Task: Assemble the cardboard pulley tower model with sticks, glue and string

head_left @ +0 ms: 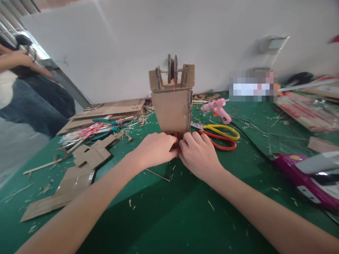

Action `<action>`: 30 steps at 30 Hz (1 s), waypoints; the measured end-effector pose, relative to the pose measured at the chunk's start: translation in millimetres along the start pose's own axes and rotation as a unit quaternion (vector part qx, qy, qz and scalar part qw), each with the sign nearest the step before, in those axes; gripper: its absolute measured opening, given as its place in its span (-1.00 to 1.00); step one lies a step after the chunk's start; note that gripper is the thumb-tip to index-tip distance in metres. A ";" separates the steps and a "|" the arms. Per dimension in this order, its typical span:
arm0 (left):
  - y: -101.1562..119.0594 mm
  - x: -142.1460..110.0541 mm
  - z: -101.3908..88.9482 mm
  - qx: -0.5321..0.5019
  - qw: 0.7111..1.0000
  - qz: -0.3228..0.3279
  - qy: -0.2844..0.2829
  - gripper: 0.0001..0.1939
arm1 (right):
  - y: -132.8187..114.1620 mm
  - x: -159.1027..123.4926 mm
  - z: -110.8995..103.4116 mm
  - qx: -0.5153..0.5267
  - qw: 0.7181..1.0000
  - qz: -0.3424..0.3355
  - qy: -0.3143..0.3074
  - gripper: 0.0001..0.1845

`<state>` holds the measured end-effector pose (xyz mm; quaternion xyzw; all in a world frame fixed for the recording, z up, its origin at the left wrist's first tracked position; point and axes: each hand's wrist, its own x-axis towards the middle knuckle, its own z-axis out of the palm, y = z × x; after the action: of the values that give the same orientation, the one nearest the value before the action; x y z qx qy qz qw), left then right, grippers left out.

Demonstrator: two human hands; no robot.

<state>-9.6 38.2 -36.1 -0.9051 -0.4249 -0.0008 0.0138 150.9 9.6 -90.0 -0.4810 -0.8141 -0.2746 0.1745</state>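
Note:
A cardboard tower [172,109] stands upright on the green table, with a cardboard pulley wheel [173,68] on a thin axle at its top. From the wheel a red string [174,84] hangs down the front, reaching in between my hands at the tower's foot. My left hand [160,148] is closed there, its fingertips pinched around the string's lower part. Close against it, my right hand [200,151] has curled fingers at the same spot. The fingers hide the string's end and anything else small between them.
Right of the tower lie scissors [221,135] with yellow and red handles and a pink glue gun [218,109]. A purple iron-like tool [304,180] sits far right. Cardboard pieces [91,155] and teal-handled pliers [106,128] lie left. Another person [34,84] is at far left.

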 end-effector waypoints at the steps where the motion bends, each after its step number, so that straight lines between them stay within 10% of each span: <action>1: 0.2 0.0 -0.5 -0.005 1.000 -0.001 -0.003 -0.75 | -0.1 -0.2 0.3 -0.001 1.000 0.001 0.002 -0.87; 30: -2.1 1.0 -7.3 -0.059 0.997 0.011 -0.042 -0.74 | -2.1 -13.1 -14.2 0.086 0.996 -0.005 0.001 -0.77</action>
<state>-10.5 40.1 -28.8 -0.9080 -0.4148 0.0124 -0.0574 155.6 -8.9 -86.6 -0.4599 -0.8370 -0.2051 0.2141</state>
